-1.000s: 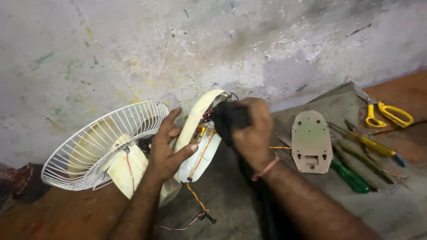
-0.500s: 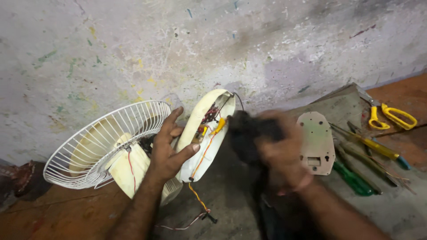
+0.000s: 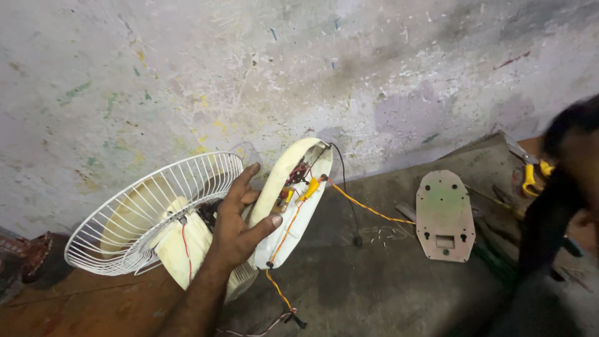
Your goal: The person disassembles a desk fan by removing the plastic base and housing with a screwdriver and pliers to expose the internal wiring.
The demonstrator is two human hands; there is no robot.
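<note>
On oval cream fan base [image 3: 293,206], left hand [image 3: 240,228], wiry grille [image 3: 150,212]

A gray wall [image 3: 299,68] with little paint spots fills 12 o'clock. The dark tabletop [image 3: 374,287] sits at 6 o'clock.

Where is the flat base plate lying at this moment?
In the head view the base plate lies flat on the grey mat, right of centre, between the opened fan base and the yellow-handled scissors.
</note>
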